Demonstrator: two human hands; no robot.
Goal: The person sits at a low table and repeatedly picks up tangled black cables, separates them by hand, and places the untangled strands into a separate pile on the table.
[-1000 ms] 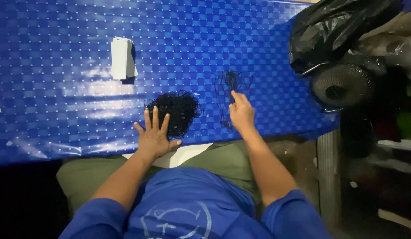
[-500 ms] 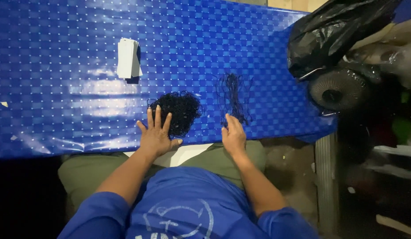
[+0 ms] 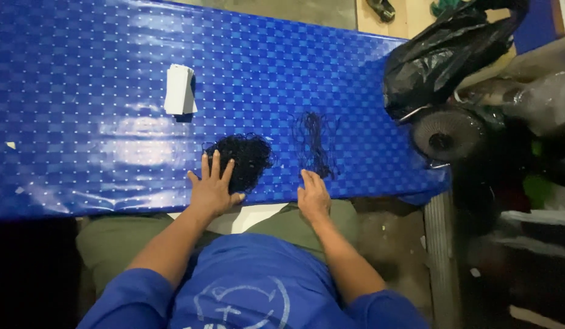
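Left hand [image 3: 212,187] spread flat, fingertips on black tangled pile [image 3: 243,159]; right hand [image 3: 314,196] open beside it.

Dim pic w/ overhead glare on blue tablecloth [image 3: 112,134], edges dark.

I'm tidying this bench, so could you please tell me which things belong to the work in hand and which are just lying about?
In hand:
- dense black pile, under the left hand
- thin black strands, by the right hand

Lying about:
- white block
- black bag
- fan
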